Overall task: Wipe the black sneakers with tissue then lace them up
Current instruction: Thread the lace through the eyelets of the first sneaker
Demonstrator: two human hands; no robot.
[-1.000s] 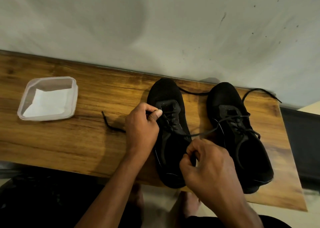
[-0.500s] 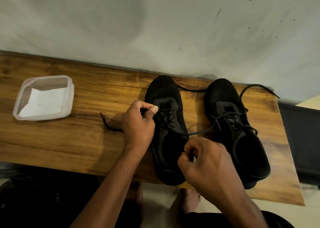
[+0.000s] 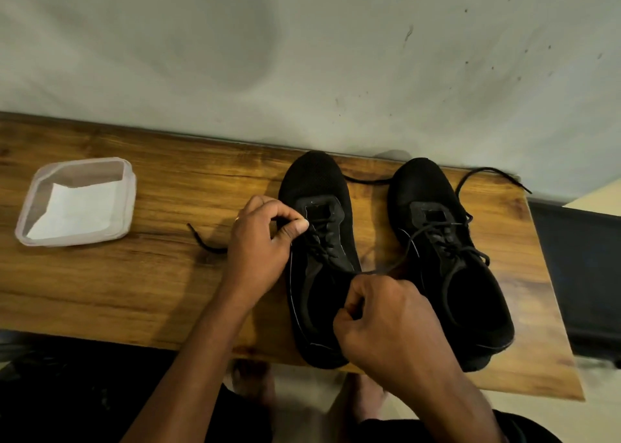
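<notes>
Table edges: the wooden table (image 3: 117, 291) meets the wall (image 3: 302, 56) beyond both hands. Its near edge runs under the wrists. Its right edge lies past the second sneaker, to the right of the right hand.
Open room: a bare strip of wood lies to the left of the left hand, between it and the plastic box (image 3: 129, 187). Between the two sneakers there is only a narrow gap.
Left hand (image 3: 258, 241): the fingers are curled, and thumb and forefinger pinch a lace at the upper eyelets of the first sneaker (image 3: 316, 180). A loose lace end (image 3: 201, 237) lies on the wood just to the left of this hand.
Right hand (image 3: 386, 325): it is closed as a fist over the heel opening of the same sneaker and pinches a thin lace strand (image 3: 386, 269). The strand runs tight from this hand to the right, over the second sneaker. I cannot tell where it ends.
First sneaker: it stands between the two hands, toe toward the wall, heel at the near edge.
Second sneaker (image 3: 423, 187): it stands just right of the right hand, parallel to the first, with laces loose.
Tissue (image 3: 74, 214): white, folded, inside the plastic box, well apart to the left of the left hand.
</notes>
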